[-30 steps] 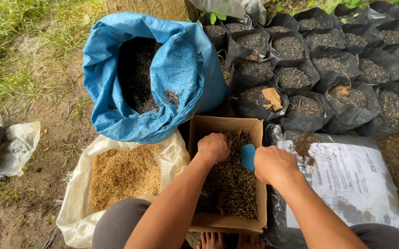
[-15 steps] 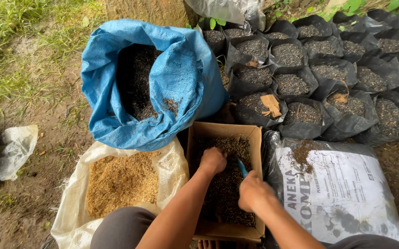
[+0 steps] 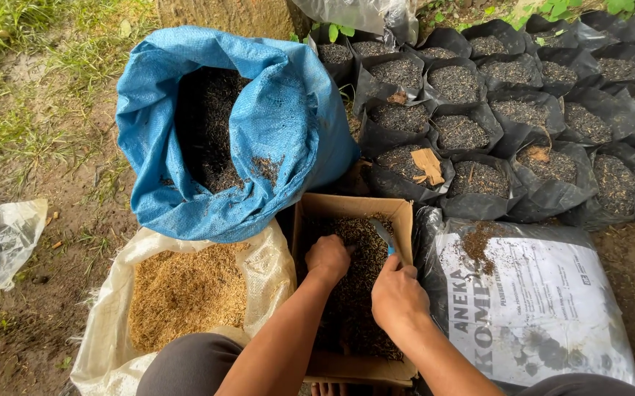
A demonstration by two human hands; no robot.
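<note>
A cardboard box (image 3: 310, 213) holding dark, husk-like growing mix (image 3: 358, 238) sits on the ground between my knees. My left hand (image 3: 327, 258) is a closed fist pushed into the mix on the box's left side. Over the box's right side, my right hand (image 3: 397, 293) grips a small trowel (image 3: 383, 235) with a blue handle, its metal blade pointing away into the mix. The fingertips of both hands are hidden.
A big blue woven sack (image 3: 288, 125) of dark mix stands open behind the box. A white sack (image 3: 266, 268) of golden rice husk lies to the left. A printed white plastic bag (image 3: 537, 308) lies on the right. Several filled black nursery bags (image 3: 471, 132) stand at the back right.
Both hands have drawn back toward me inside the box. The right hand has shifted left and lower over the mix with the trowel, and the view has tilted slightly.
</note>
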